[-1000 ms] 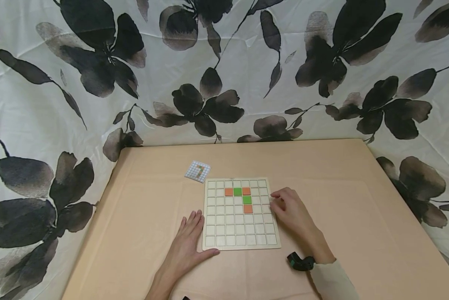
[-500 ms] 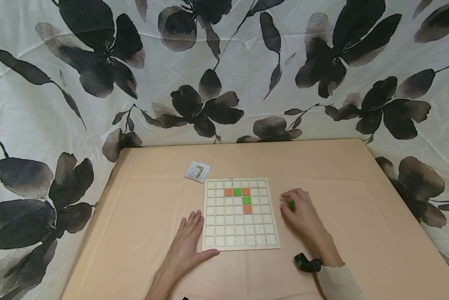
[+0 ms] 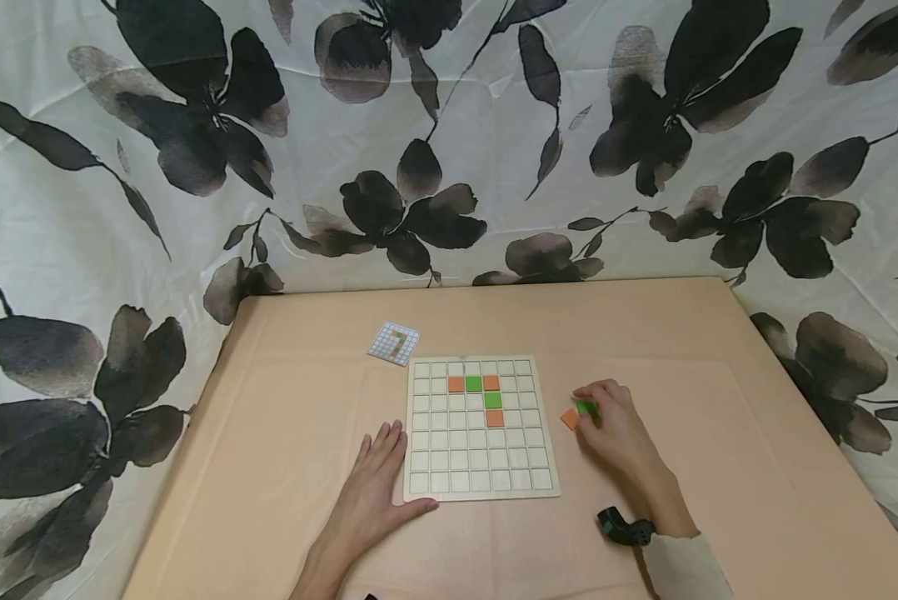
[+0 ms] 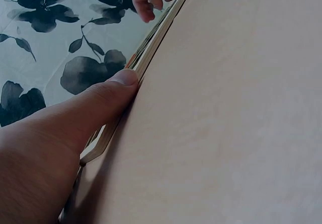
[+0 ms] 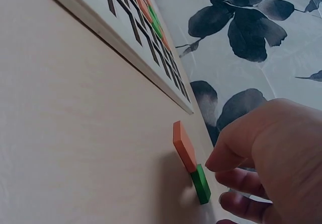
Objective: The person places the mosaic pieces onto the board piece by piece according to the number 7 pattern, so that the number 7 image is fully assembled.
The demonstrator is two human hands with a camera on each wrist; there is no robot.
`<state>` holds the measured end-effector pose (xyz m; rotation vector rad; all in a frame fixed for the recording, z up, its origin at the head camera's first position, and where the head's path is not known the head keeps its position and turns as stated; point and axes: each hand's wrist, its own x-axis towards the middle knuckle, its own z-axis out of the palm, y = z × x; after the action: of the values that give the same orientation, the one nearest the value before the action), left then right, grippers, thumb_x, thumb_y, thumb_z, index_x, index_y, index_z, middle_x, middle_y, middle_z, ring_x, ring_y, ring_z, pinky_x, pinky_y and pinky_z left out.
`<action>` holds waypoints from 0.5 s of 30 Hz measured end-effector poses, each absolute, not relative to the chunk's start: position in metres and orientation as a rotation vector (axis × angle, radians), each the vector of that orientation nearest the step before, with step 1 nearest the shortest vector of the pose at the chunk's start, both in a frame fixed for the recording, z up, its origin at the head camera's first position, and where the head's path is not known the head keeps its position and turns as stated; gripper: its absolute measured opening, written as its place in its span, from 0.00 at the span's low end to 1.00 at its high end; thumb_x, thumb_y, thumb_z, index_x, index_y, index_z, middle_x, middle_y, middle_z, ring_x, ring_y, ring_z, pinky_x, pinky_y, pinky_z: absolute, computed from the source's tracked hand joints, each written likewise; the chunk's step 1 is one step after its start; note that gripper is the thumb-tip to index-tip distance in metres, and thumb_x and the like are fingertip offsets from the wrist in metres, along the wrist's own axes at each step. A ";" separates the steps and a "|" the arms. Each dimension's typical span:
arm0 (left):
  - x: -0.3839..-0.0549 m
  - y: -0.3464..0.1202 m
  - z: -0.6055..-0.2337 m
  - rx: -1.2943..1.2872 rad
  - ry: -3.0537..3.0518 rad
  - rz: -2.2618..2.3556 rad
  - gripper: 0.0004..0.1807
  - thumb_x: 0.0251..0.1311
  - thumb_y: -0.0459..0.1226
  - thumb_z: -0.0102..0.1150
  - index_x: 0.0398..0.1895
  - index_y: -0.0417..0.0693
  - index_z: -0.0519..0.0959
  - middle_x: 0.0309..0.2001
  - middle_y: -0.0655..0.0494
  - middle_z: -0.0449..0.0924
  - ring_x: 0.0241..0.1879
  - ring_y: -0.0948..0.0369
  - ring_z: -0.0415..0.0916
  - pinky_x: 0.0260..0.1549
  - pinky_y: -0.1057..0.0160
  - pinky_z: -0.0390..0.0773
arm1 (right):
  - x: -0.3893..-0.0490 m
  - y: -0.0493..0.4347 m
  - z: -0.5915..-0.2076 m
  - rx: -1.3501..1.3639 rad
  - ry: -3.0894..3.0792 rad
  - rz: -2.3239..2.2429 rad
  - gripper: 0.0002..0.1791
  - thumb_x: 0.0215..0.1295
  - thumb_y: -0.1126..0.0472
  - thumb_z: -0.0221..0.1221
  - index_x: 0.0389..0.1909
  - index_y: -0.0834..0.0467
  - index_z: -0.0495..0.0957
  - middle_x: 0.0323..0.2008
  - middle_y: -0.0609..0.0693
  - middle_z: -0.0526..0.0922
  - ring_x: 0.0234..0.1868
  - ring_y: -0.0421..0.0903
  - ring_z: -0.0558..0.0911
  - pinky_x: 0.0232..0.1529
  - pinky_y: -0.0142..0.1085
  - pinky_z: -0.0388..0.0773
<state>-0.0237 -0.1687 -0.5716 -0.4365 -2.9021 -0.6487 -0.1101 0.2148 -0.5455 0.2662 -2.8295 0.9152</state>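
Observation:
A white board [image 3: 460, 461] marked with a grid lies on the table, with orange and green square tiles in several of its cells. My left hand [image 3: 374, 492] rests against its lower left corner, fingers spread along the side and thumb on the front edge. To the right of the board, my right hand [image 3: 610, 425] is bent over a loose green tile [image 5: 201, 184] and an orange tile [image 5: 184, 146]. Those two tiles meet at a corner. Thumb and fingertips are close to the green tile, with a small gap showing in the right wrist view.
A small card [image 3: 394, 343] with a printed grid pattern lies beyond the board's upper left corner. The tan table [image 3: 306, 375] is backed by a white floral cloth [image 3: 539, 200]. A black device [image 3: 626, 527] is at the right wrist.
My right hand has moved right, away from the board's edge, and the loose green and orange tiles have come into sight beside it. The left hand and the tiles on the board stay put.

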 end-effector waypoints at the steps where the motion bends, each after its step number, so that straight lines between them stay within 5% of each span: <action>1: -0.024 -0.169 -0.572 -0.436 -2.900 -0.649 0.60 0.47 0.71 0.63 0.73 0.36 0.64 0.77 0.44 0.58 0.79 0.49 0.53 0.80 0.49 0.49 | -0.110 0.215 -0.546 0.259 -2.835 0.913 0.16 0.60 0.69 0.59 0.49 0.64 0.81 0.51 0.58 0.77 0.55 0.56 0.70 0.51 0.51 0.78; 9: -0.024 -0.168 -0.575 -0.441 -2.856 -0.635 0.60 0.47 0.71 0.63 0.73 0.36 0.65 0.76 0.44 0.60 0.77 0.48 0.56 0.81 0.55 0.45 | -0.111 0.219 -0.549 0.224 -2.904 0.927 0.14 0.62 0.68 0.59 0.49 0.64 0.81 0.50 0.59 0.77 0.52 0.56 0.74 0.52 0.52 0.81; 15: -0.024 -0.169 -0.574 -0.437 -2.886 -0.651 0.60 0.47 0.72 0.63 0.73 0.36 0.65 0.77 0.44 0.59 0.78 0.49 0.54 0.80 0.50 0.48 | -0.112 0.220 -0.549 0.212 -2.925 0.928 0.13 0.65 0.67 0.59 0.50 0.65 0.81 0.50 0.61 0.77 0.50 0.56 0.75 0.50 0.51 0.82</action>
<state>-0.0243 -0.1691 -0.5741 -0.4373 -2.8860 -0.6505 -0.1122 0.2198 -0.5493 0.2121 -2.9249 0.9282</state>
